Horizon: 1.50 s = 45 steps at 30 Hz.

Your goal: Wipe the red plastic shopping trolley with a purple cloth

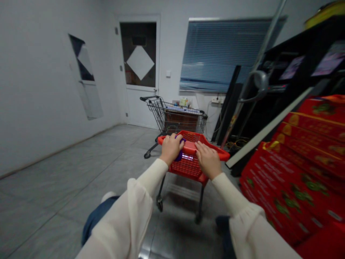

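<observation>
A small red plastic shopping cart (188, 163) on dark legs with wheels stands right in front of me. My left hand (171, 148) is closed at the left part of its red handle (190, 145), with a purple cloth (179, 156) under the fingers and hanging just below the bar. On the right part of the handle, my right hand (207, 157) curls its fingers over the bar; its palm side is hidden. Beyond the cart's basket stands a larger black wire shopping cart (159, 111).
Stacked red boxes (285, 187) rise close on the right, beside a leaning white board (269, 126) and a metal pole (253, 68). Behind the wire cart are a brown box (180, 120), a white door (140, 104) and a window with blinds (215, 54). Grey floor (81, 172) extends left.
</observation>
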### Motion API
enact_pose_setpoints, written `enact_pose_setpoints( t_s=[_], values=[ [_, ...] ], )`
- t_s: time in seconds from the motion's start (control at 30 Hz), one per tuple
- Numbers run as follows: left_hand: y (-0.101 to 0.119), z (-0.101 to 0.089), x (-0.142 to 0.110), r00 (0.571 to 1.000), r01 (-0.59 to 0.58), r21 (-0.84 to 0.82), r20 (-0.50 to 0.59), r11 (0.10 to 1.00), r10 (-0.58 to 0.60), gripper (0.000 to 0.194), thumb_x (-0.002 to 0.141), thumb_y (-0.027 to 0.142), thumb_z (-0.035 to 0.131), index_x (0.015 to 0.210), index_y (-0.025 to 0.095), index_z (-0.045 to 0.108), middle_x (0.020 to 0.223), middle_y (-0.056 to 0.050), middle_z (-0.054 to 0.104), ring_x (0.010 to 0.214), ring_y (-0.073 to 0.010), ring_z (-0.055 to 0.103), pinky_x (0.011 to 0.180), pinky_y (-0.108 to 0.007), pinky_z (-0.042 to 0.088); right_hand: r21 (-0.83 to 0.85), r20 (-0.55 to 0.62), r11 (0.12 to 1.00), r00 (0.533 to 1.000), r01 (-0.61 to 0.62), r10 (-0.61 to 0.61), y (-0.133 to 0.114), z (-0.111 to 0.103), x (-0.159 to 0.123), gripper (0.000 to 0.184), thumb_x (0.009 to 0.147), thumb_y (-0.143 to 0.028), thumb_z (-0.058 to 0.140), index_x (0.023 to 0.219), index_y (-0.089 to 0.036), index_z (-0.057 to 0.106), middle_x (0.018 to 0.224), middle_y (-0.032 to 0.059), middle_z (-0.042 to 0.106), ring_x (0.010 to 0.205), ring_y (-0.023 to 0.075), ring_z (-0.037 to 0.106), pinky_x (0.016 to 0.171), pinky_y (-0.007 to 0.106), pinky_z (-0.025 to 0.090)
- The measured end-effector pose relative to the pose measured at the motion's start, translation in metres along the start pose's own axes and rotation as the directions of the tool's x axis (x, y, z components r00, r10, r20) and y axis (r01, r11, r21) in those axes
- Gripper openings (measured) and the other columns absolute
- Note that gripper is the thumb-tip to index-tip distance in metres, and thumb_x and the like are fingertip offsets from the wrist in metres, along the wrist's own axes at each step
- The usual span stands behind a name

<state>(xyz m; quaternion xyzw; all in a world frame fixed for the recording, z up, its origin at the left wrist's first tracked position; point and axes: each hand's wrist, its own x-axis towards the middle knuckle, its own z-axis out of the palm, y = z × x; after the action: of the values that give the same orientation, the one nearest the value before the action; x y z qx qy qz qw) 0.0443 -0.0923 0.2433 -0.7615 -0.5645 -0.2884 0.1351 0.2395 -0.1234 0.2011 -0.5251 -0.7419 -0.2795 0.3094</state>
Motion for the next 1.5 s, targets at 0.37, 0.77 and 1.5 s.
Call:
enact_pose_setpoints(
  t_s=[0.37, 0.77, 1.5],
  values=[
    [0.019, -0.001, -0.003, 0.997, -0.078, -0.021, -0.032, 0.997, 0.077, 0.029, 0.099, 0.041, 0.044, 0.111, 0.024, 0.065, 0.111, -0.009, 0.062, 0.098, -0.0244, 0.054, 0.088, -0.038, 0.04, 0.051, -0.121, 0.979, 0.971, -0.199, 0.204, 0.004, 0.001, -0.016, 0.037, 0.099, -0.03, 0.043, 0.127, -0.023, 0.066, 0.122, 0.009, 0.071, 0.117, 0.0269, 0.052, 0.102, 0.048, 0.026],
    [-0.003, -0.004, 0.006, 1.0, -0.018, 0.031, -0.008, 0.999, 0.018, 0.029, 0.099, 0.039, 0.044, 0.111, 0.022, 0.064, 0.109, -0.009, 0.062, 0.095, -0.0235, 0.054, 0.088, -0.036, 0.04, 0.061, -0.099, 0.979, 0.975, -0.193, 0.198, 0.004, -0.003, -0.02, 0.034, 0.099, -0.03, 0.045, 0.125, -0.025, 0.067, 0.122, 0.0075, 0.069, 0.119, 0.0259, 0.05, 0.104, 0.045, 0.032],
    [-0.014, -0.003, -0.001, 0.989, -0.145, -0.047, -0.032, 0.988, 0.143, 0.029, 0.099, 0.04, 0.046, 0.112, 0.024, 0.066, 0.112, -0.008, 0.062, 0.097, -0.0229, 0.051, 0.091, -0.037, 0.039, 0.242, -0.136, 0.967, 0.984, -0.081, 0.116, -0.018, 0.024, -0.019, 0.046, 0.103, -0.028, 0.026, 0.133, -0.013, 0.058, 0.128, 0.0143, 0.066, 0.123, 0.0226, 0.056, 0.108, 0.041, 0.04]
  ],
)
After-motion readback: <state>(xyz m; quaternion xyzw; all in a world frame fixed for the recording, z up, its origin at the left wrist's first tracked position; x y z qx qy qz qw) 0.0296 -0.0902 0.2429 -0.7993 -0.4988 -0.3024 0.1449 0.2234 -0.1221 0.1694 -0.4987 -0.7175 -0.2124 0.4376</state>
